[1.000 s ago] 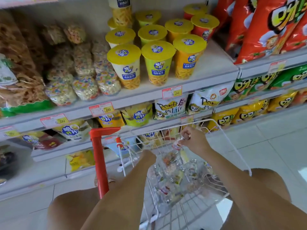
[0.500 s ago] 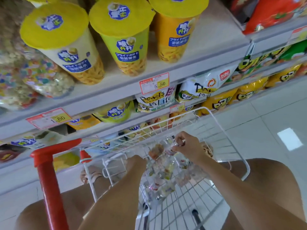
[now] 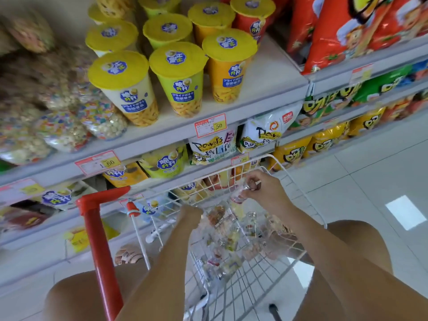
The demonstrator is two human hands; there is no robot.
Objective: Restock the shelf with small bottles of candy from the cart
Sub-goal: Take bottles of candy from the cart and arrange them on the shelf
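room: bare shelf point(image 3: 274, 83) strip above our hands, right of paper cups point(image 3: 178, 77) | cart point(image 3: 245, 290): white wire, rim close round both hands | bottles point(image 3: 231, 242): clear, metal-capped, heaped under hands | right hand point(image 3: 266, 193) pinches one bottle point(image 3: 239, 195) above the heap | left hand point(image 3: 191, 216) knuckles-up in heap, grip: we cannot tell

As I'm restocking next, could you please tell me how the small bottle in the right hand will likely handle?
The bottle looks clear and rigid, possibly glass, so it may crack if dropped. The right hand pinches it near the cap, so it is probably light. Being round, it would likely roll if laid down.
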